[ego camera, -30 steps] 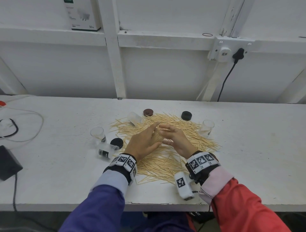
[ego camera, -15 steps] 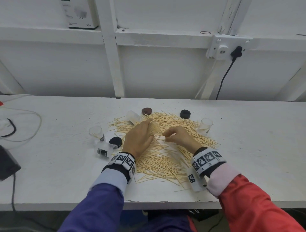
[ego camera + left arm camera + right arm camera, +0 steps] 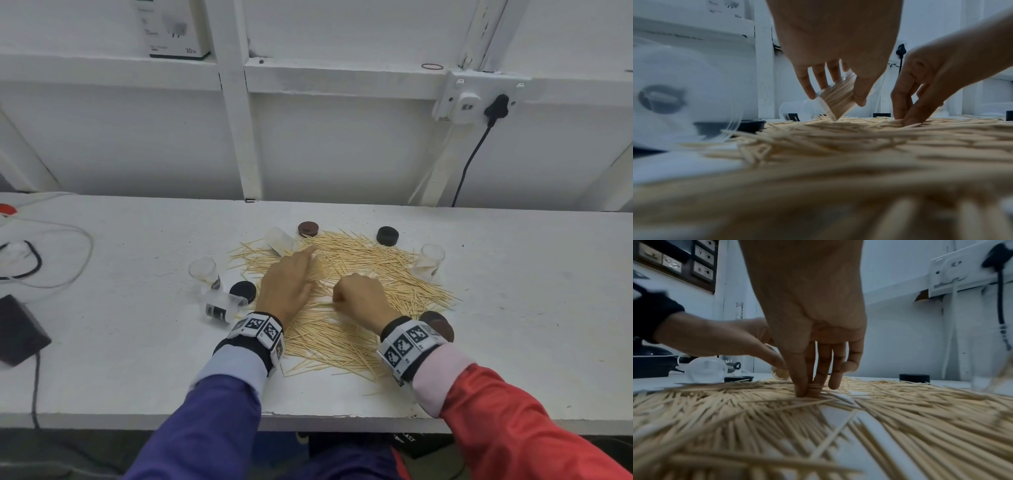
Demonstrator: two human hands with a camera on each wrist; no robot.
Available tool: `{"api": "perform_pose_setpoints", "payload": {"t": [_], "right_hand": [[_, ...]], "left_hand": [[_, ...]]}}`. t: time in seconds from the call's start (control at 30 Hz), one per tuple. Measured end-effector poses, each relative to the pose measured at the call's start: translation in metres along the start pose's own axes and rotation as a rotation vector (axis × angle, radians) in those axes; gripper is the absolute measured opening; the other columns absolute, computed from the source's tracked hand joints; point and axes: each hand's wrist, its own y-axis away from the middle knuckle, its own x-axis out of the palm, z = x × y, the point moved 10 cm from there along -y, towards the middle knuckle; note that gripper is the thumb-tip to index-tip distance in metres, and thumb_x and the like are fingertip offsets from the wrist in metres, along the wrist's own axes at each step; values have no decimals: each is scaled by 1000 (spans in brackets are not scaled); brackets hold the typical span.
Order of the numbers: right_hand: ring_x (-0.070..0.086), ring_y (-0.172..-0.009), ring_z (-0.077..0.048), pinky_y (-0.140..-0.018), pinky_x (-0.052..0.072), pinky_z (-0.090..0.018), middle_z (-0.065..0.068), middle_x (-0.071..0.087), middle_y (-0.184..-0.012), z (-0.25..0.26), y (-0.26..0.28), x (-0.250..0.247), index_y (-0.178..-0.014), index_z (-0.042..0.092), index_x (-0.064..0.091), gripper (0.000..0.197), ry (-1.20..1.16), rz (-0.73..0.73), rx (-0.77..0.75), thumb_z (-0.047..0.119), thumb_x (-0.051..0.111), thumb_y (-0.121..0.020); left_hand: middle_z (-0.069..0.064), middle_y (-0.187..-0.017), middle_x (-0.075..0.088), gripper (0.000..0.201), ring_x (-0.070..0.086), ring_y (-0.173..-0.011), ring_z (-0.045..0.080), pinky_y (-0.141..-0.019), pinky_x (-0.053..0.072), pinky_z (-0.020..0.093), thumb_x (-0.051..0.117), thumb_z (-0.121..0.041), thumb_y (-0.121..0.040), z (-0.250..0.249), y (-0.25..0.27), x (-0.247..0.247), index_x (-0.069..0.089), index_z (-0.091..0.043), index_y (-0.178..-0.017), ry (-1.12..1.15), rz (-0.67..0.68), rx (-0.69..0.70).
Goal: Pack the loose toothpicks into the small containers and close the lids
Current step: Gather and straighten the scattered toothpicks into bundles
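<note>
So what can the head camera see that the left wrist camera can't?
Only the head camera shows the brown lid and the marker wristbands. Only the left wrist camera shows the container in the left hand packed with toothpicks. Both show the loose toothpicks and the right hand pinching some from the pile.

Bare left hand (image 3: 286, 286) and right hand (image 3: 363, 296), each wrist wrapped in a black band (image 3: 239, 344) carrying white blocks (image 3: 258, 329) printed with black square-patterned markers. Left arm in a purple sleeve (image 3: 202, 431) with a pale blue cuff (image 3: 233, 365) — right arm in a red sleeve (image 3: 520, 435), cuff pale pink (image 3: 442, 373).
</note>
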Motion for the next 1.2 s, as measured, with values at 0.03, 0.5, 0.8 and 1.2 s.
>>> {"api": "perform_pose_setpoints", "payload": {"t": [0.03, 0.5, 0.8, 1.2], "right_hand": [[61, -78, -17, -63, 39, -26, 4, 68, -83, -1, 1, -2, -86, 21, 74, 15, 2, -7, 5, 16, 59, -88], [58, -79, -14, -58, 39, -25, 6, 66, -85, -39, 1, -40, -85, 17, 68, 10, -265, -70, 96, 24, 64, -91], [59, -81, -13, -65, 42, -28, 4, 70, -89, -25, -13, -49, -90, 17, 71, 8, -263, -100, 35, 23, 67, -90], [61, -55, -11, -53, 48, -16, -2, 69, -66, -14, -23, -57, -76, 4, 73, 10, -536, -106, -39, 6, 82, -73]], "left_hand": [[6, -130, 57, 72, 55, -115, 26, -95, 46, 40, 67, -24, -88, 0, 0, 0, 32, -16, -150, -3, 2, 0], [0, -126, 60, 74, 57, -111, 22, -91, 48, 39, 66, -33, -89, 4, -2, 7, 26, -25, -151, 29, 16, -17], [-2, -124, 61, 79, 59, -107, 21, -83, 49, 36, 67, -37, -86, -7, -2, 8, 24, -25, -151, 66, 49, 54], [-3, -124, 61, 80, 60, -106, 19, -81, 51, 36, 68, -41, -86, -10, -1, 7, 25, -25, -151, 93, 63, 79]]}}
